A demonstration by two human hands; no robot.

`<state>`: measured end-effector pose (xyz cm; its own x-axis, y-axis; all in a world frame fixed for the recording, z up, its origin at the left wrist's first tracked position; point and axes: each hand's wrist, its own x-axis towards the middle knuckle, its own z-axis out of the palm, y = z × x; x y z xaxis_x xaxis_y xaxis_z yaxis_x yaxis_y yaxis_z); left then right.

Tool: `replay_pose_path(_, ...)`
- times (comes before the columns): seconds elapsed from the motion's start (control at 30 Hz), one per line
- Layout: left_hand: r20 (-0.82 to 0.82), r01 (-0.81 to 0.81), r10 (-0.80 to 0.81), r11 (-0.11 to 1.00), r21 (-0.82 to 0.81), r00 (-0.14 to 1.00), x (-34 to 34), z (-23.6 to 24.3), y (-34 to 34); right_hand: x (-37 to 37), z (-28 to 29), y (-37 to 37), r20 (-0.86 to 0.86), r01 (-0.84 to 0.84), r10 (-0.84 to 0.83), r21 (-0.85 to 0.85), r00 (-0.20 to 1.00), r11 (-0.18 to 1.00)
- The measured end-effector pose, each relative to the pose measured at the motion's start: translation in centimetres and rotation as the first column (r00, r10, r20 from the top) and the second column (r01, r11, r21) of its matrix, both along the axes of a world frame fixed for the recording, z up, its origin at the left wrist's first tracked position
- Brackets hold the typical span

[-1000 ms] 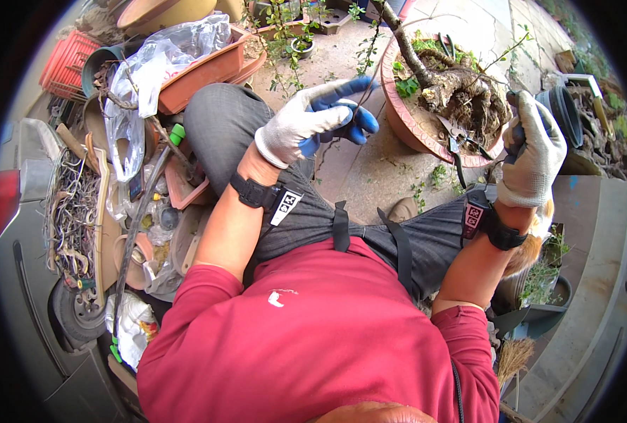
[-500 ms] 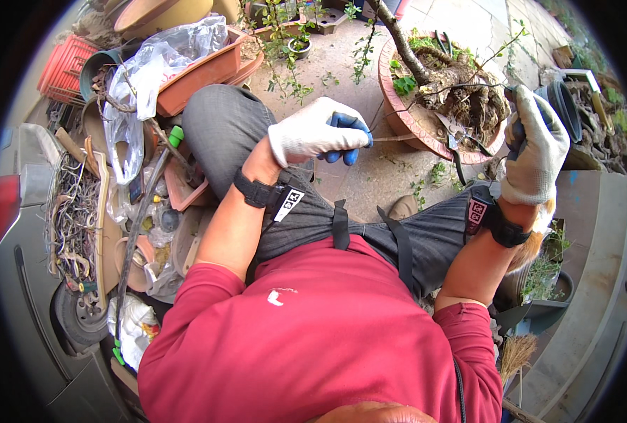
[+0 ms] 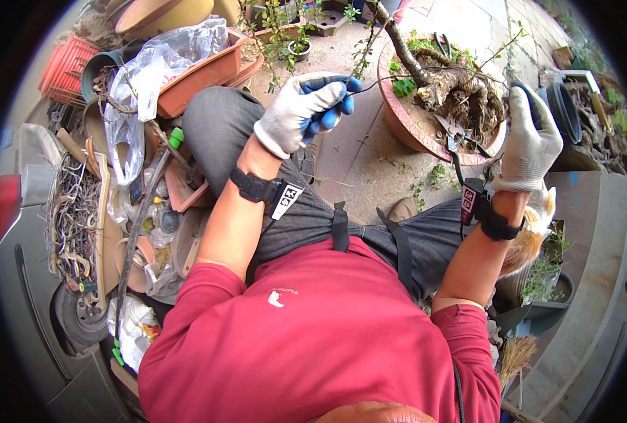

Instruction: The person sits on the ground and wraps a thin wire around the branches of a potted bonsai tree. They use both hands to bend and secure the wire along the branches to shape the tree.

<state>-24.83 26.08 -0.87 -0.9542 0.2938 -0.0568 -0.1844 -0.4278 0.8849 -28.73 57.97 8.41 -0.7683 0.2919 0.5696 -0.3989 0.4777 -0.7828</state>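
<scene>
My left hand (image 3: 306,113), in a white glove with blue-coated fingers, pinches one end of a thin dark wire (image 3: 391,75). The wire bows across the front of a potted tree with a thick trunk (image 3: 404,49) and gnarled exposed roots (image 3: 458,95). At its far end the wire meets the fingertips of my gloved right hand (image 3: 528,144), which are pressed together to the right of the roots. Scissors (image 3: 451,132) lie on the near rim of the round terracotta pot (image 3: 398,127). A dark-handled tool (image 3: 443,45) lies behind the roots.
An orange-and-white furry animal (image 3: 532,240) is beside my right forearm. On the left are a rectangular planter (image 3: 201,74) with clear plastic bags, a red basket (image 3: 67,67) and a heap of wire pieces (image 3: 74,211). Small potted plants (image 3: 299,48) stand beyond my left knee.
My left hand has risen and shifted left, turning its fingers upward. The wire between my hands now shows as a wide arc. My right hand has moved only slightly.
</scene>
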Motion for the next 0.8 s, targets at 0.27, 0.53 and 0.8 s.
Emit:
replay_pose_path(0.27, -0.131, -0.187, 0.154, 0.937, -0.293, 0.979, -0.1, 1.9, 2.1, 3.6, 3.9, -4.4, -0.302, 0.154, 0.16, 0.792, 0.94, 0.59)
replay_pose_path(0.53, -0.217, -0.114, 0.06, 0.961, -0.25, 0.974, 1.4, 3.2, 1.5, 1.1, 1.8, -6.1, -0.096, -0.039, 0.242, 0.867, 0.966, 0.497)
replay_pose_path(0.8, -0.113, -0.147, 0.123, 0.96, -0.239, 0.986, 2.1, 2.7, -0.2, 0.7, 1.4, -5.1, -0.018, -0.147, 0.241, 0.747, 0.97, 0.648)
